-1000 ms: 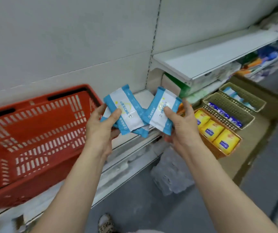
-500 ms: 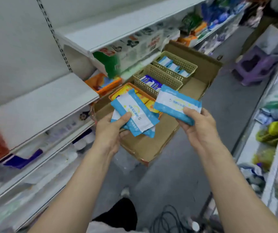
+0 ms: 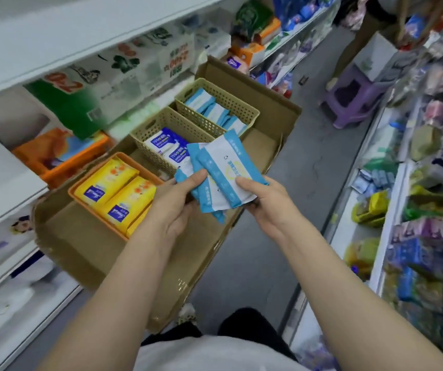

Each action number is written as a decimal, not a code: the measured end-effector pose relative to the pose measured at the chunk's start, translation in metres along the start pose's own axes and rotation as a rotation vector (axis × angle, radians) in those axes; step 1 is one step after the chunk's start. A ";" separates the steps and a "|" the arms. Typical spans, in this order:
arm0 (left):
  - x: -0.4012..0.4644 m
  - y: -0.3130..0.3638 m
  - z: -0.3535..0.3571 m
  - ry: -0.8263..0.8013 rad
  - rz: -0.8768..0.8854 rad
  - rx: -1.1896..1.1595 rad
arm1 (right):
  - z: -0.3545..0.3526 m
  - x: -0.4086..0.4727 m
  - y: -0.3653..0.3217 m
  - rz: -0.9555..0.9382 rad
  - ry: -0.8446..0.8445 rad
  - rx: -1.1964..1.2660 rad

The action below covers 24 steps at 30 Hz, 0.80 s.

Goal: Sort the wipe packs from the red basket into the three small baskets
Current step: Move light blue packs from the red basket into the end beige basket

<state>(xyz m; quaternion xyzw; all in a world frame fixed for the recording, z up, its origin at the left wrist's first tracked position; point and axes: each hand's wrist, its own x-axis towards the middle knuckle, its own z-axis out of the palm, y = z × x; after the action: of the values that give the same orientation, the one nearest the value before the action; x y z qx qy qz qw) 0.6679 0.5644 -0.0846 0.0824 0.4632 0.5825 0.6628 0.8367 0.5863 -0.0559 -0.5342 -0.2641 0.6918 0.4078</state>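
Your left hand (image 3: 173, 195) and right hand (image 3: 261, 199) are close together over the cardboard box (image 3: 86, 245), both gripping the same fanned stack of light-blue and white packs (image 3: 221, 180). Your left thumb lies on top of the stack's left end with the fingers curled beneath; your right thumb presses on the top pack near its right edge, fingers wrapped under. The stack is held in the air, tilted, its far corner overlapping the middle basket (image 3: 158, 127) from this view. How many packs are in the stack you cannot tell exactly; at least three edges show.

Three small baskets sit in a row inside the box. The orange basket (image 3: 81, 194), nearest you, holds yellow packs (image 3: 118, 194). The middle basket, beige, holds white packs with dark-blue print (image 3: 166, 145). The far basket (image 3: 239, 105), also beige, holds light-blue and white packs like those in your hands. The baskets stand just beside one another, touching or nearly so.

The box lies on the floor against the shelving (image 3: 41, 36) on your left. A purple stool (image 3: 354, 100) stands farther down the aisle.
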 end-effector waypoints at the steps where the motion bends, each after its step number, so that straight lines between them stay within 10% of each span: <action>1: 0.012 0.002 0.005 0.007 -0.009 -0.033 | 0.003 0.015 -0.005 0.015 -0.005 -0.010; 7: 0.087 0.018 0.019 0.006 0.012 -0.103 | 0.022 0.121 -0.022 0.162 -0.094 -0.112; 15: 0.225 0.035 0.038 0.398 0.113 -0.170 | 0.015 0.353 -0.120 0.018 -0.123 -0.455; 24: 0.295 0.022 0.077 0.735 0.128 -0.316 | 0.030 0.520 -0.142 -0.057 -0.556 -1.153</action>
<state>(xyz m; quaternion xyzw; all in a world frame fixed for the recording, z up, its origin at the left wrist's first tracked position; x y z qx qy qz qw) 0.6755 0.8545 -0.1800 -0.2058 0.5679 0.6773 0.4201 0.7978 1.1034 -0.2057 -0.4612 -0.7038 0.5402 -0.0104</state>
